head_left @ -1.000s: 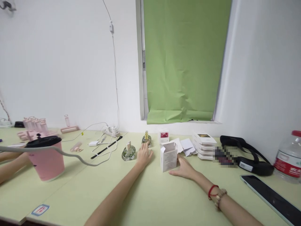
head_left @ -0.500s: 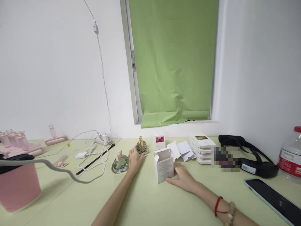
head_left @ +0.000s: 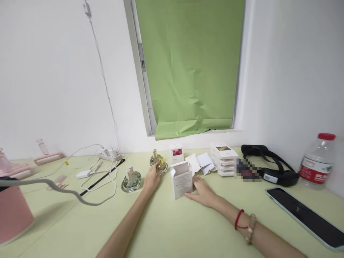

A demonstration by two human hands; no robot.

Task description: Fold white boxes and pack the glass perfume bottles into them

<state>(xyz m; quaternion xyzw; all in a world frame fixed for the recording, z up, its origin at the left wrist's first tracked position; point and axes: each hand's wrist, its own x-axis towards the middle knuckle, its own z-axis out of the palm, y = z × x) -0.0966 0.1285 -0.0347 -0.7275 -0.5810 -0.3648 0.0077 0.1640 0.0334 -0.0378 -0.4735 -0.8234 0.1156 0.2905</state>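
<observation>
My left hand (head_left: 151, 178) reaches forward over the pale green table (head_left: 166, 229). Its fingertips are closed on a small gold-capped glass perfume bottle (head_left: 161, 166). A second gold-capped bottle (head_left: 155, 157) stands just behind it. A round green-tinted bottle (head_left: 131, 180) sits to the left of that hand. My right hand (head_left: 202, 191) lies flat with its fingers stretched out, touching the right side of an upright white carton (head_left: 181, 179) whose top flaps are open. Around the right wrist are a red string and a bead bracelet.
Behind the carton are a small pink-printed box (head_left: 176, 153), folded leaflets (head_left: 202, 161) and a stack of flat white boxes (head_left: 224, 159). A black headset (head_left: 271, 168), water bottle (head_left: 317, 161) and dark tablet (head_left: 306, 216) lie right. White cables (head_left: 102, 168) and a pink cup (head_left: 13, 211) are left.
The view has swung, so everything sits further left. My left hand has moved from beside the gold-capped bottle onto it. My right hand stays at the carton.
</observation>
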